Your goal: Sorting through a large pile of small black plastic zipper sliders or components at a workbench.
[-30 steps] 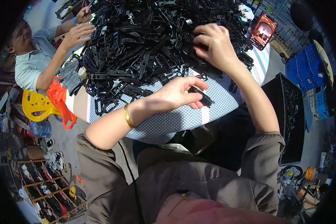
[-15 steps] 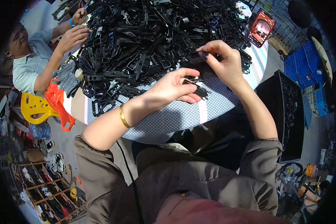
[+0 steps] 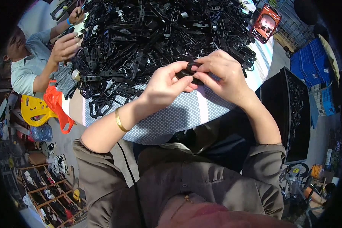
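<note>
Left hand [image 3: 162,85]: closed, thumb and fingers gripping a black part [image 3: 186,73]; a gold bangle [image 3: 120,119] circles the wrist.
Right hand [image 3: 225,76]: fingertips pinched on black plastic too, close against the left; I can't tell whether they share one piece.
Black part: between the hands, at 12 o'clock from the person's chest, above the dotted cloth of the counter [image 3: 167,121].
Pile [image 3: 155,38]: heaped black pieces, just beyond the hands at 12 o'clock.
Phone [image 3: 266,23]: 1 o'clock, screen lit.
Bin [image 3: 297,154]: black, 2 o'clock, holding similar pieces.
Co-worker [image 3: 30,74]: 10 o'clock, beside the pile.
</note>
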Demonstrator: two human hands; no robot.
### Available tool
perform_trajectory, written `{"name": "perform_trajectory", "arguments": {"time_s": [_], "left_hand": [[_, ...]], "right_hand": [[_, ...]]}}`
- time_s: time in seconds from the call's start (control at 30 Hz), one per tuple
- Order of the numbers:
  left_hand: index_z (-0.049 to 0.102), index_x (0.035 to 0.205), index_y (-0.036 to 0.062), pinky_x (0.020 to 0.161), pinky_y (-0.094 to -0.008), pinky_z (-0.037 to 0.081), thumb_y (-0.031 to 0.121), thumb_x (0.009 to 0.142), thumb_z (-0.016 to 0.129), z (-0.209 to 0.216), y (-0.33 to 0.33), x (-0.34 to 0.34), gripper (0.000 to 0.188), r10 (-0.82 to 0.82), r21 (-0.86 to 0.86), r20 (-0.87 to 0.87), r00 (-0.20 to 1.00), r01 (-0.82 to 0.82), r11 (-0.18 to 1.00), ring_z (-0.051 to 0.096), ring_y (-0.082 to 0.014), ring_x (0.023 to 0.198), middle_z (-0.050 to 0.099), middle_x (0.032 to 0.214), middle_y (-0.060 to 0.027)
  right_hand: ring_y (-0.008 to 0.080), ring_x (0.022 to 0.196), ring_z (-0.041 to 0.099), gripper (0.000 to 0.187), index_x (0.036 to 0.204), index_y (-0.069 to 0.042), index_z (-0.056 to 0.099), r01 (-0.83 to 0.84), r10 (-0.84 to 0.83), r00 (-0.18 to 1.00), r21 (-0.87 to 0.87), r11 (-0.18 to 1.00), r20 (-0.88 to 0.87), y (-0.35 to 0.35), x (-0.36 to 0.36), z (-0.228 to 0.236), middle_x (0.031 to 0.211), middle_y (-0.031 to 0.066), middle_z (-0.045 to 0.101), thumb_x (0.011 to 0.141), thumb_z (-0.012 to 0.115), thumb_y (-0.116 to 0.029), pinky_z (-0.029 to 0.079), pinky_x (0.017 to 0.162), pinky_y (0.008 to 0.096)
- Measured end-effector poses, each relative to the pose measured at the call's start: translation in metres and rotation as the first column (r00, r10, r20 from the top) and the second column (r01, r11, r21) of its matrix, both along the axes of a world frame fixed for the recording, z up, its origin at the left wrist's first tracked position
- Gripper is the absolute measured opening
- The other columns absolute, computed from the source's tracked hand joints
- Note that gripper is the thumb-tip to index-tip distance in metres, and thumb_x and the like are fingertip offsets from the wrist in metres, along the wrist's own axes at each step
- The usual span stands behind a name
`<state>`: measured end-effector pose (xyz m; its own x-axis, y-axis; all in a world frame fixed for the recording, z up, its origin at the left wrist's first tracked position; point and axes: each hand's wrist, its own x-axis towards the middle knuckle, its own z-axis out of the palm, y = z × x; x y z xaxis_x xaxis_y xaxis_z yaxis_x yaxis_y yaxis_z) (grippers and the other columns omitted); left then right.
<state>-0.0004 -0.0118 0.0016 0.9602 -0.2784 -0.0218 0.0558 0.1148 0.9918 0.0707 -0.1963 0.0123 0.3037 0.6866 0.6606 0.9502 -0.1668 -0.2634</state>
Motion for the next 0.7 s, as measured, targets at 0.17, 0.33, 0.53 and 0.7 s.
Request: {"name": "perform_trajectory", "arguments": {"time_s": [0.17, 0.33, 0.53, 0.7], "left_hand": [[0.041, 0.121, -0.0065, 0.085, -0.0273, 0.051, 0.003, 0.091, 0.044, 0.003, 0.001, 0.000, 0.031, 0.030, -0.079, -0.122, 0.992, -0.040, 0.996, 0.061, -0.0206, 0.094, 0.056, 0.107, -0.0164], [0.039, 0.122, -0.0074, 0.090, -0.0320, 0.048, 0.008, 0.094, 0.035, 0.007, 0.003, 0.000, 0.033, 0.054, -0.293, -0.259, 0.964, -0.132, 0.947, 0.059, -0.0243, 0.100, 0.055, 0.112, -0.0187], [0.034, 0.127, -0.0076, 0.094, -0.0323, 0.045, 0.007, 0.093, 0.037, -0.002, 0.000, 0.000, 0.037, 0.027, -0.375, -0.187, 0.982, -0.096, 0.922, 0.055, -0.0229, 0.105, 0.052, 0.116, -0.0185], [0.032, 0.129, -0.0081, 0.096, -0.0321, 0.043, 0.007, 0.093, 0.038, 0.002, -0.006, -0.007, 0.039, 0.087, -0.303, -0.144, 0.986, -0.128, 0.945, 0.053, -0.0209, 0.106, 0.050, 0.118, -0.0179]], "right_hand": [[0.0151, 0.074, 0.058, 0.038, 0.107, -0.002, 0.058, 0.120, -0.126, 0.971, -0.042, 0.992, -0.201, -0.002, -0.017, 0.016, 0.085, 0.0074, 0.060, 0.071, 0.067, -0.001, 0.048, 0.064, 0.0251], [0.0057, 0.077, 0.054, 0.042, 0.117, -0.002, 0.053, 0.106, 0.078, 0.540, 0.160, 0.981, -0.838, -0.008, -0.014, 0.015, 0.087, 0.0002, 0.057, 0.078, 0.066, -0.003, 0.046, 0.070, 0.0189], [0.0059, 0.082, 0.055, 0.035, 0.110, 0.001, 0.055, 0.254, 0.096, 0.465, 0.236, 0.938, -0.880, 0.004, -0.027, 0.004, 0.093, 0.0023, 0.059, 0.078, 0.067, -0.005, 0.046, 0.073, 0.0194], [0.0074, 0.081, 0.057, 0.033, 0.109, 0.001, 0.054, 0.321, 0.067, 0.546, 0.283, 0.904, -0.835, 0.012, -0.026, -0.005, 0.092, 0.0029, 0.060, 0.078, 0.067, -0.005, 0.048, 0.070, 0.0202]]}}
